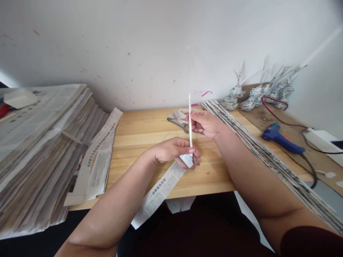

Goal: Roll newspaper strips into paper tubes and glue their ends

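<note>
Above the pale, wood-grained tabletop (134,130), your left hand (177,150) pinches the lower end of a slender white tube of rolled paper (190,101), thumb in front and fingers curled behind. Your right hand (205,123) grips the same tube higher up between thumb and fingers, so it stands almost upright; its top fades against the pale wall (150,46), and you can't tell exactly where it ends. From your left fingers a flat strip of printed newspaper (163,187) slants down past the table's front edge; your fingers hide just how it meets the tube.

Expect the tube to be very light, fairly stiff along its length but easily dented, so a gentle fingertip pinch suits it best. The strip is probably limp and quick to tear or crease; support it close to the tube, not by its loose end.

Just beyond your right hand lies a crumpled beige cloth with a dark edge (178,116). Beside your right forearm runs a bundle of long, thin newspaper rods (241,132). Further right, a blue glue gun (281,139) rests near lumpy woven newspaper pieces (255,98). To your left, loose cut newspaper strips (100,153) lie against a thick stack of folded newspapers (50,142).
</note>
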`<state>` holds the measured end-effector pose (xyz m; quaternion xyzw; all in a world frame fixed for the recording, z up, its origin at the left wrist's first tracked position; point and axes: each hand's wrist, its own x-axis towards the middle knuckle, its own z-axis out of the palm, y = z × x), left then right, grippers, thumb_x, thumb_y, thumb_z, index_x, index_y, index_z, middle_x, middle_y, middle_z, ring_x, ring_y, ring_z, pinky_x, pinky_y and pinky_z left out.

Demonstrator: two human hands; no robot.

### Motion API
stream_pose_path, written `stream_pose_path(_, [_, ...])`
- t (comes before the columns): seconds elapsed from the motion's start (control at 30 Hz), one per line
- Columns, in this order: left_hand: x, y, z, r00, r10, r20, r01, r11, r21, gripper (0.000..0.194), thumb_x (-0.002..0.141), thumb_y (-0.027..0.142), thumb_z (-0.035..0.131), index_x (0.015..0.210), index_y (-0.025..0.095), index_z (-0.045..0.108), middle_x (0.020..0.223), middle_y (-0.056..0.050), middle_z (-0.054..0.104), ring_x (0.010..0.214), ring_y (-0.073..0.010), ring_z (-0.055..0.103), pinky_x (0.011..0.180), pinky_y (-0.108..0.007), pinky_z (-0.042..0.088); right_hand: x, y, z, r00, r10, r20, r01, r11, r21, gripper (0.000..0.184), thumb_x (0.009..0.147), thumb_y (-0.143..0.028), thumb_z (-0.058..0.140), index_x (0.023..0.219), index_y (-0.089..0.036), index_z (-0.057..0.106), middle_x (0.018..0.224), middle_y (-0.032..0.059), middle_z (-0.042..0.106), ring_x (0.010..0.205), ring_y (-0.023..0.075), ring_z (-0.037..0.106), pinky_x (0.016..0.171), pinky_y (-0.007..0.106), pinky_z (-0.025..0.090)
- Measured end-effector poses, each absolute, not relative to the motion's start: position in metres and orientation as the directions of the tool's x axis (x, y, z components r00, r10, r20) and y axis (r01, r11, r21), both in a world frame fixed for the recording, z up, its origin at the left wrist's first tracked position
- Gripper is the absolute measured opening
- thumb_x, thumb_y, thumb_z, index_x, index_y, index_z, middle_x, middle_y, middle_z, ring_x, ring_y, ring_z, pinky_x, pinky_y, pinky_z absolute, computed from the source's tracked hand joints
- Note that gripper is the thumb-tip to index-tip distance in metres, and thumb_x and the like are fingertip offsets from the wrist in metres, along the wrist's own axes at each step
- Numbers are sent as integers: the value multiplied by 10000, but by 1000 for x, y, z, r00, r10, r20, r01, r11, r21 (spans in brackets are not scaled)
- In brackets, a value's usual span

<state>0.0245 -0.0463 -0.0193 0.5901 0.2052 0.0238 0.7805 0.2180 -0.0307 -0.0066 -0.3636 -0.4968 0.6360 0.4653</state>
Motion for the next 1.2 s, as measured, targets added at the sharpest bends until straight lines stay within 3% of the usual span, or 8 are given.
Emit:
stream_pose_path(0.1, [24,-47,-18,916,274,-293,209,298,931,359,831,422,643,1012,112,658,956,-156,705,798,-206,683,676,-322,545,222,-33,-4,-396,918,-12,-216,-106,-971,300,758,-419,731,860,-142,678,641,6,547,522,77,474,353,169,206])
stream_pose_path(0.3, [25,-46,-19,906,286,-313,224,304,926,347,838,410,635,1014,112,659,975,-160,701,818,-218,687,691,-346,554,220,-32,-5,-326,945,9,-210,-63,-976,311,701,-413,778,672,-144,624,519,-29,479,426,45,377,348,172,146])
stream_pose_path(0.47, [26,-47,-23,913,262,-311,225,311,923,367,822,443,641,1001,124,660,954,-148,702,783,-211,690,657,-326,550,217,-33,-4,-346,937,-45,-205,-122,-971,335,708,-459,753,775,-140,673,606,-2,552,470,66,458,351,173,194])
stream_pose_path(0.67, [28,-47,-25,911,259,-321,233,320,918,392,783,473,671,981,136,655,908,-131,705,741,-199,684,615,-300,534,215,-30,-8,-170,984,-56,-104,-74,-992,301,689,-418,776,685,-132,683,556,-1,556,434,46,415,371,178,211])
stream_pose_path(0.8, [27,-47,-27,926,229,-299,219,319,922,377,790,466,665,978,140,658,888,-127,707,735,-202,687,613,-301,528,220,-31,-6,-213,976,-45,-205,-89,-975,365,745,-497,708,788,-135,721,543,-12,505,452,56,417,375,179,235])
stream_pose_path(0.9, [27,-47,-28,938,191,-289,212,342,915,367,791,464,662,971,145,658,876,-127,709,749,-212,691,629,-315,533,224,-34,-3,-275,961,-34,-304,-120,-945,369,729,-462,733,905,-137,734,592,-4,518,515,75,471,397,179,273])
stream_pose_path(1.1, [29,-49,-30,932,183,-312,237,342,909,352,778,460,674,932,144,661,835,-117,707,719,-208,688,613,-311,531,221,-31,-6,-180,984,13,-340,-49,-939,235,665,-330,806,671,-133,678,556,7,536,462,58,387,387,185,185])
stream_pose_path(1.2, [29,-48,-33,939,165,-300,234,329,915,357,776,468,671,933,147,665,834,-118,705,716,-209,685,610,-315,534,220,-31,-7,-191,981,30,-359,-42,-932,241,680,-342,797,677,-139,667,558,-4,505,464,56,366,388,189,164])
